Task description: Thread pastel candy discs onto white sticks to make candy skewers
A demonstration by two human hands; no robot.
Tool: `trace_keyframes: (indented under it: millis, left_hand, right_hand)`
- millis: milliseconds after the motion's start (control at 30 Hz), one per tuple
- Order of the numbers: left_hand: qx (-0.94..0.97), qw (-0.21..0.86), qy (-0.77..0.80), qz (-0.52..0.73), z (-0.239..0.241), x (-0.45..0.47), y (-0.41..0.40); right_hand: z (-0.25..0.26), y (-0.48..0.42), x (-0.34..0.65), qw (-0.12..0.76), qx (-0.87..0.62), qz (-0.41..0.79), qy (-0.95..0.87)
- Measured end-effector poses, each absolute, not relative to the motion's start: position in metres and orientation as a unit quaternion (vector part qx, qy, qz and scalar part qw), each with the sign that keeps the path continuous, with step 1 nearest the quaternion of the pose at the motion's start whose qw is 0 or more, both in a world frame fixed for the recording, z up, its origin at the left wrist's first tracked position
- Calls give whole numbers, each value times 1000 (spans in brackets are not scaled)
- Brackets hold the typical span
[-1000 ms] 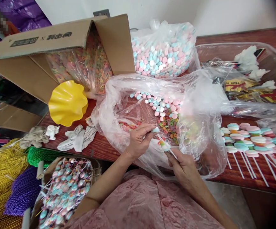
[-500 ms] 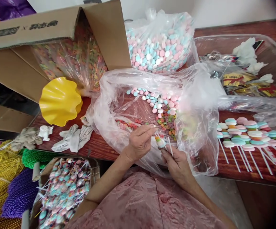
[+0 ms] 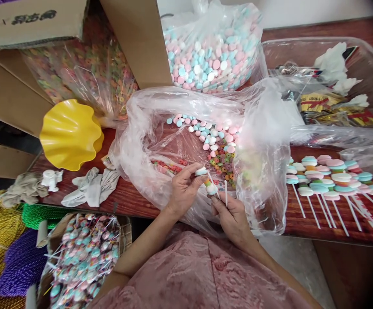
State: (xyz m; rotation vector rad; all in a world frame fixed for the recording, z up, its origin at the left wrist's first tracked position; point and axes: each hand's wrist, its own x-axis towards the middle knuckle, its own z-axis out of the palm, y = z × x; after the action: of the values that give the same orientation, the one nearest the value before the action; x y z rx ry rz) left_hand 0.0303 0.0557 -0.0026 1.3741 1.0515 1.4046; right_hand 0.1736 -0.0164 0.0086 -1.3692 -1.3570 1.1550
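My left hand pinches a pale blue-and-white marshmallow beside the tip of a white stick. My right hand is closed on white lollipop sticks; one carries a marshmallow with orange and green gummy rings against it. Both hands are over the near side of an opened clear plastic bag. Inside the bag, loose pink, blue and white marshmallows lie beside small coloured gummy rings. Finished-looking candy skewers lie in a cluster on the table at the right.
A full bag of marshmallows stands behind, beside a cardboard box with bagged gummy rings. Left are a yellow wavy bowl and crumpled gloves. A box of wrapped candy sticks sits below; a clear tray lies back right.
My left hand has lifted slightly, and the marshmallow between its fingers now shows clearly next to the stick. My right hand still grips the sticks. The whole view has shifted a little.
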Motion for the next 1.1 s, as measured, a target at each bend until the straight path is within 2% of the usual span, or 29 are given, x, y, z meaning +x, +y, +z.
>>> trace_keyframes:
  millis: [100, 333, 467, 567, 700, 800, 1000, 1100]
  left_hand:
    - [547, 458, 439, 547, -5, 34, 48]
    - [686, 380, 386, 486, 8, 47, 29]
    - [711, 408, 368, 439, 16, 49, 40]
    - [713, 425, 416, 372, 21, 47, 74]
    - [812, 279, 481, 180, 22, 56, 127]
    - [843, 193, 491, 101, 16, 66, 145]
    - [871, 167, 431, 165, 1, 64, 136]
    - [815, 272, 433, 273, 2, 57, 128]
  right_hand:
    - [8, -18, 173, 444, -540, 485, -526]
    - [-1, -21, 171, 471, -553, 519, -451]
    - [-8, -16, 189, 479, -581, 500, -428]
    - [-13, -10, 214, 501, -605, 466, -406]
    - [-18, -9, 236, 504, -608, 438, -429]
    - [-18, -13, 239, 488, -615, 417, -459]
    - [-16, -14, 238, 455, -609, 387, -521]
    - [-16, -13, 236, 421, -615, 349, -568]
